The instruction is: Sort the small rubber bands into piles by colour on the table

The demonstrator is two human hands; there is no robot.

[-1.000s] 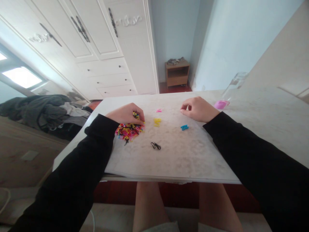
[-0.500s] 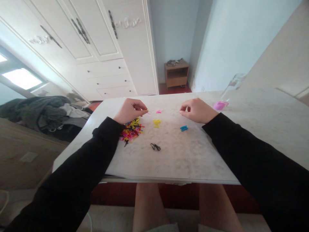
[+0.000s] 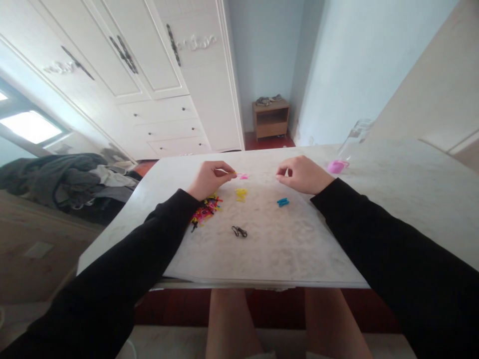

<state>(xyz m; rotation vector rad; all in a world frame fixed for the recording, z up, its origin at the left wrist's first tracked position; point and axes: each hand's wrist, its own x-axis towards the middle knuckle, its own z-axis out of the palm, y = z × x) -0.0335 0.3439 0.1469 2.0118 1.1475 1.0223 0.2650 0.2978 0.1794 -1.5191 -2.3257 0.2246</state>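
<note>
a thin pink elastic band [image 3: 240, 174] is pinched by the left hand [image 3: 211, 178], close beside pink bands [image 3: 244, 177] on a white table [image 3: 292, 254], right hand [image 3: 301, 173] curled narrow, whether anything is gripped there cannot be told

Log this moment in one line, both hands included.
left hand: pinching small item by pink pieces | right hand: curled, holding nothing visible | table: yellow pieces, blue pieces, black pieces, mixed pile

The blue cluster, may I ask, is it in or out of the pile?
Out: the blue cluster lies apart, near the right hand; the pile lies by the left hand.
</note>
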